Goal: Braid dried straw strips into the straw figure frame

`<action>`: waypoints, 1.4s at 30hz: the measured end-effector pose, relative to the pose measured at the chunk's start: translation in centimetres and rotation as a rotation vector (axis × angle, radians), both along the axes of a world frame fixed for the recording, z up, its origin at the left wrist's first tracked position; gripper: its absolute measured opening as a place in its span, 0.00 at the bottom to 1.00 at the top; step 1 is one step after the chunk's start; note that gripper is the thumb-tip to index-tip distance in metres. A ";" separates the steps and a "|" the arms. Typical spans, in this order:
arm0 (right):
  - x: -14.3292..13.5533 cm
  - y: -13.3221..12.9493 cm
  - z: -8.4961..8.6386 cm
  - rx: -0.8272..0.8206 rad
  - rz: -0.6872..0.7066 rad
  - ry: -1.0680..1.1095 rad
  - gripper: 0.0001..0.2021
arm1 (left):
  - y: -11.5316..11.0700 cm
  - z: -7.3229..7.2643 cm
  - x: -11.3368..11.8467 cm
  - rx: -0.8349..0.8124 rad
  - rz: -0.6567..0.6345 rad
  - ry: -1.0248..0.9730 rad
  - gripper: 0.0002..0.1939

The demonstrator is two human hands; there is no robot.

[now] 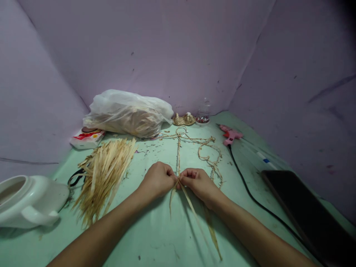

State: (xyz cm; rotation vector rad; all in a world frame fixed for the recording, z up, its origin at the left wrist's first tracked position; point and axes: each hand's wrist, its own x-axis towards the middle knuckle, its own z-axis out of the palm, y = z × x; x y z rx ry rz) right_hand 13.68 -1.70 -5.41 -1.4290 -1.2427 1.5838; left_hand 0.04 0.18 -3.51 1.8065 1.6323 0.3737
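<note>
A thin straw braid [178,154] runs up the middle of the table away from me. At its near end my left hand [159,180] pinches the straw strands from the left. Close against it, my right hand [198,183] pinches the same end from the right, fingertips almost touching. Loose straw strands [191,205] hang from between the fingers toward me, one short on the left, longer ones on the right. The braid's far end meets more braided cord [198,140], which spreads sideways and curls in loops at the right.
Left: a bundle of dry straw strips [107,174], a white ceramic pot [33,200] and a tissue pack [87,138]. Behind: a stuffed plastic bag [129,113], a small woven piece [183,119], a bead jar [203,118]. Right: a pink glue gun [230,134], its cord, a black phone [303,211].
</note>
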 end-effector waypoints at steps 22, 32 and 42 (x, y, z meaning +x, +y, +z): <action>-0.1 0.1 -0.3 0.004 -0.035 0.075 0.03 | -4.9 2.7 2.6 0.258 -0.150 0.562 0.13; -0.2 0.0 -0.4 -0.007 -0.082 0.189 0.04 | -6.6 -0.4 3.4 0.660 -0.532 0.722 0.15; 0.2 0.4 -0.4 -0.018 -0.054 0.137 0.03 | -3.5 3.7 1.6 0.138 -0.007 0.023 0.11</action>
